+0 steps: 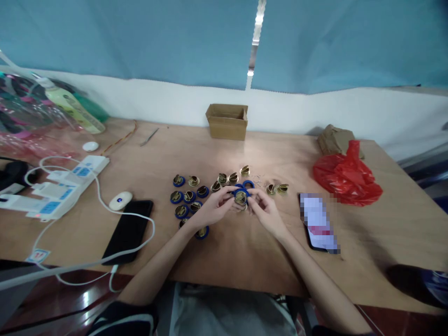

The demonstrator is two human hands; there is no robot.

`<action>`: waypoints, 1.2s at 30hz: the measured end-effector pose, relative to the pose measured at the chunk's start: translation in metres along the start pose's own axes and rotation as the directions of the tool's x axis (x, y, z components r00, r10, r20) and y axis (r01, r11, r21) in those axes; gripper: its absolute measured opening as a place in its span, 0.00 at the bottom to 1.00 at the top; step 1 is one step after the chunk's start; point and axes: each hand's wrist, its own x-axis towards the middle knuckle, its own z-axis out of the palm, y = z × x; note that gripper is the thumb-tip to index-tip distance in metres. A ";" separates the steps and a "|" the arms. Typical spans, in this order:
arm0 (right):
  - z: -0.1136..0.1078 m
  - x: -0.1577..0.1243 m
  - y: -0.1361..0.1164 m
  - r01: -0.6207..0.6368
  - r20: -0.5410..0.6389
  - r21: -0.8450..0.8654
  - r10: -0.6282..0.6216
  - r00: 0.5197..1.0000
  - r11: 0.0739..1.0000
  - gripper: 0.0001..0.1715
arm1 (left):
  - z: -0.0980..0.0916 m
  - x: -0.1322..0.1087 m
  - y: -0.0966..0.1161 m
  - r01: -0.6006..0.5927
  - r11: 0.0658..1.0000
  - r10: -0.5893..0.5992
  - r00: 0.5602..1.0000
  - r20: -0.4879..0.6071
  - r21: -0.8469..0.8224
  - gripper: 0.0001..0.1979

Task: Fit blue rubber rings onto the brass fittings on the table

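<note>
Between my left hand (216,205) and my right hand (266,209) is a round gold-coloured metal piece with a blue ring (241,196); the fingers of both hands pinch its sides. Just behind it, another blue ring (248,184) lies on the table. To the left are several gold pieces set in blue rings (189,196). Several gold pieces without a visible blue ring, one of them at the back (245,171), lie beyond my hands. Two more gold pieces (282,188) lie to the right. Thin clear bits (258,179) are scattered near my right fingers.
An open cardboard box (228,129) stands at the back of the wooden table (259,261). On the right are a red plastic bag (346,179), a lit phone (318,221) and a dark bottle (416,282). A black phone (129,231), cables and a power strip (70,189) lie left.
</note>
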 end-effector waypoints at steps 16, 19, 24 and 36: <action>0.015 -0.014 0.003 0.342 0.054 -0.424 -0.354 0.934 0.838 0.14 | 0.000 0.003 -0.001 -0.159 0.980 0.170 0.982 -0.086 0.119 0.21; 0.012 -0.012 -0.001 0.295 -0.017 -0.443 -0.337 0.941 0.847 0.19 | -0.001 0.003 -0.002 -0.189 0.977 0.200 0.972 -0.119 0.102 0.24; -0.024 0.007 0.001 0.137 -0.259 -0.648 -0.387 0.885 0.749 0.11 | -0.003 0.005 -0.005 -0.280 0.933 0.333 0.910 -0.247 0.226 0.29; -0.050 0.027 0.028 0.047 -0.125 -0.868 -0.310 0.943 0.494 0.14 | 0.001 -0.002 0.003 -0.191 0.861 0.289 0.946 -0.146 0.471 0.19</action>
